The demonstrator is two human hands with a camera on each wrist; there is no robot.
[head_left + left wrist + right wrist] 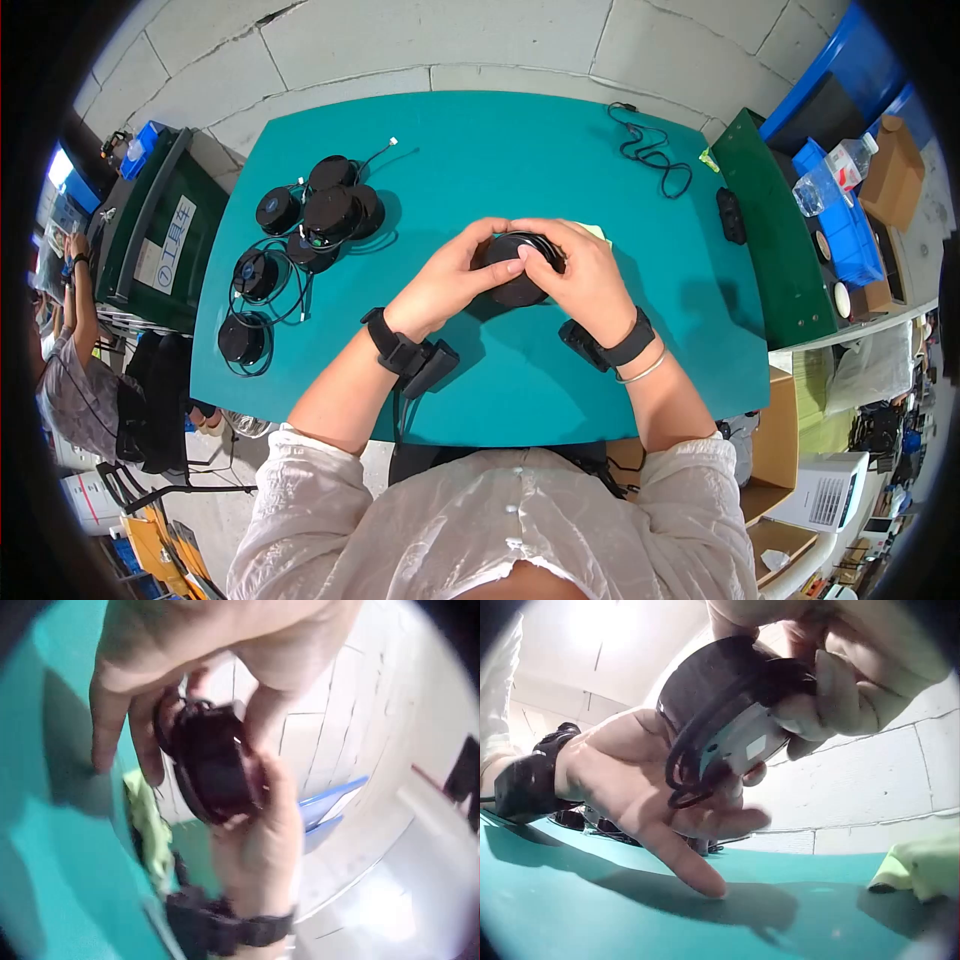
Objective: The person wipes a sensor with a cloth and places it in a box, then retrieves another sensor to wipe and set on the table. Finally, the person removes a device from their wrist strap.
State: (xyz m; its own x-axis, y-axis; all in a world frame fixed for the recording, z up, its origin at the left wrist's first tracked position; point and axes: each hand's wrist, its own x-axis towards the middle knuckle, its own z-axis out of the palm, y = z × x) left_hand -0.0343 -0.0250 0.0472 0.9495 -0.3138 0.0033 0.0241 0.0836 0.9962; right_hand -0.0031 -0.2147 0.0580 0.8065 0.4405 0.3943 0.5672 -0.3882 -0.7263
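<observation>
A round black puck-shaped device [518,291] is held between both hands above the table, in front of the body. My left hand [452,283] holds it from the left, thumb laid over its face; in the right wrist view some of that hand's fingers [682,859] stretch out below it. My right hand [592,278] grips the opposite side, its thumb meeting the left one. A black cable [697,742] loops around the device's rim. The right wrist view shows a grey face with a small white label [757,747].
Several similar black devices [333,212] with cables cluster on the table's left. A loose black cable [650,150] and a black power strip [731,216] lie to the right. Yellow-green cloth [911,874] is behind the hands. A green cabinet [775,240] borders the right edge.
</observation>
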